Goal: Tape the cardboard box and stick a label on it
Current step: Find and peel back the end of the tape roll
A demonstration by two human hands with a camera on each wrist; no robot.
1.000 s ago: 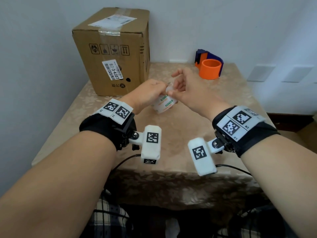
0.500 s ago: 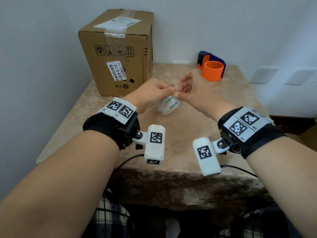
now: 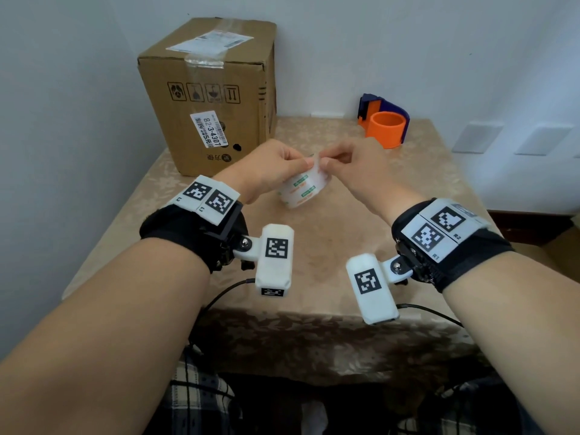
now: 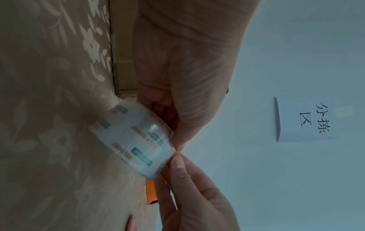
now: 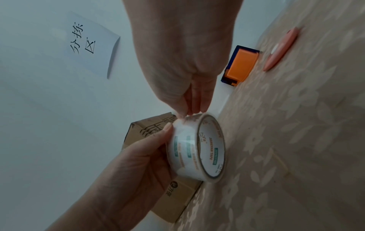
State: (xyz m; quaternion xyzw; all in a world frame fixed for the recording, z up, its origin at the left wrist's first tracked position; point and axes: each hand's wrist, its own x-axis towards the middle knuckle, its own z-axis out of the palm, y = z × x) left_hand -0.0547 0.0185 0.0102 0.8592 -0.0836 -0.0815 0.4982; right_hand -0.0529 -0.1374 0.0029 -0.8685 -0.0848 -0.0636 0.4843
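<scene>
A clear tape roll [image 3: 301, 191] with green and orange print hangs just above the table, tilted. My left hand [image 3: 306, 166] grips it, thumb on the outer wrap and fingers behind; the right wrist view shows that grip on the roll [image 5: 197, 148]. My right hand [image 3: 324, 163] pinches the tape's loose end at the roll's upper edge [image 4: 173, 154]. The cardboard box [image 3: 207, 89] stands upright at the back left, with clear tape and a white label [image 3: 210, 42] on top and a barcode sticker [image 3: 208, 131] on its front.
An orange and blue tape dispenser [image 3: 384, 127] sits at the table's back right by the wall. A pink utility knife [image 5: 280, 50] lies near it. The table [image 3: 314, 277] wears a beige flowered cloth. A paper note [image 5: 90, 43] hangs on the wall.
My right fingers have closed onto the roll's upper edge, from a looser spread. The left hand keeps its grip, and the roll stays at about the same spot above the table.
</scene>
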